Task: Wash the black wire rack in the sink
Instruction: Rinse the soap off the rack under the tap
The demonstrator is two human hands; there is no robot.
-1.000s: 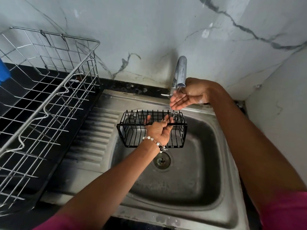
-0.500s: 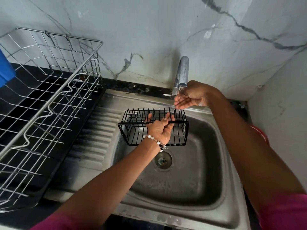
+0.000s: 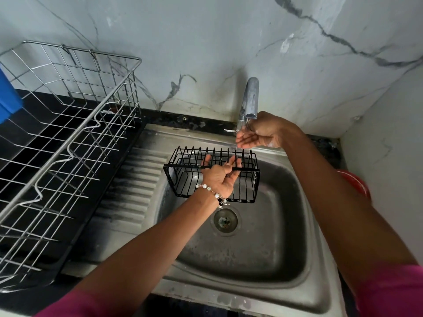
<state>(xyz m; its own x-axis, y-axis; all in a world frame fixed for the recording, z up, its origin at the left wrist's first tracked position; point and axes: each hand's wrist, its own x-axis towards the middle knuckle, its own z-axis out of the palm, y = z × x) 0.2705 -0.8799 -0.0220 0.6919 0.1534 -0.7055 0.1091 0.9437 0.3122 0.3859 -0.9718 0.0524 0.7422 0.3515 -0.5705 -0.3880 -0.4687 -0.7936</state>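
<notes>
A small black wire rack [image 3: 183, 177] hangs over the back left of the steel sink [image 3: 270, 236]. My left hand [image 3: 219, 177], a bead bracelet on its wrist, grips the rack's near top rim from the front, fingers reaching over the bar. My right hand [image 3: 258, 133] is cupped palm-up with straight fingers right under the spout of the chrome tap [image 3: 250, 97]. A thin trickle of water falls from that hand toward the rack's back right corner.
A large steel wire dish drainer [image 3: 64, 143] stands on the black counter to the left, a blue object [image 3: 8, 97] at its far edge. The ribbed draining board [image 3: 135, 191] lies between drainer and basin. The drain [image 3: 225, 220] sits mid-basin. Something red [image 3: 357, 184] shows behind my right forearm.
My right hand has stayed under the spout, shifting only slightly. The rack and my left hand hold the same place over the basin.
</notes>
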